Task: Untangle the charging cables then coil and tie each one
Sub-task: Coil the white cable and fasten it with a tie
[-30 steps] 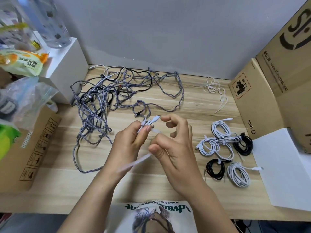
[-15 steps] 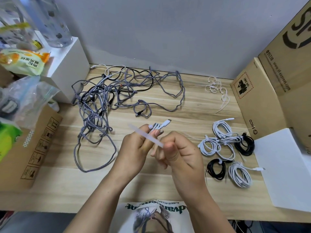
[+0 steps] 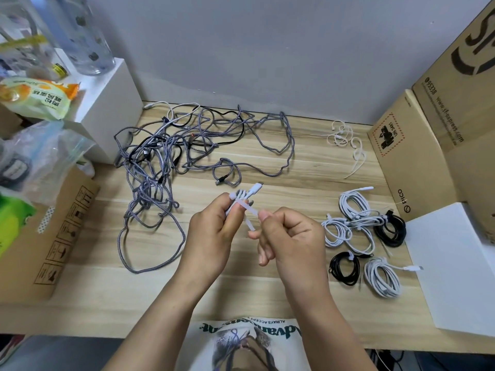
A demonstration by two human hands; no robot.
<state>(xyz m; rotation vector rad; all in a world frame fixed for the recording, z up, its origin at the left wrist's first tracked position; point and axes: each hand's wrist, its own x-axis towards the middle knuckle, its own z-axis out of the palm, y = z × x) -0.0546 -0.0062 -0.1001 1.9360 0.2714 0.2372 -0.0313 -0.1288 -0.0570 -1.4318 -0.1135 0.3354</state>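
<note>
Two hands work above the desk (image 3: pixel 267 172) centre. Left hand (image 3: pixel 211 236) grips a folded white cable (image 3: pixel 247 194); right hand (image 3: pixel 292 236) pinches a translucent tie (image 3: pixel 247 208), apparently wrapped round it. Tangled cables (image 3: pixel 174 151) far left; coiled cables (image 3: pixel 367 236) right.

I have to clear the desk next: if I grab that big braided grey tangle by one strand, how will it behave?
The grey tangle will probably sag, since its strands lie in loose, limp loops. It likely comes up as one clump, because black cables thread through it. Trailing loops may drag across the wooden desk.
</note>
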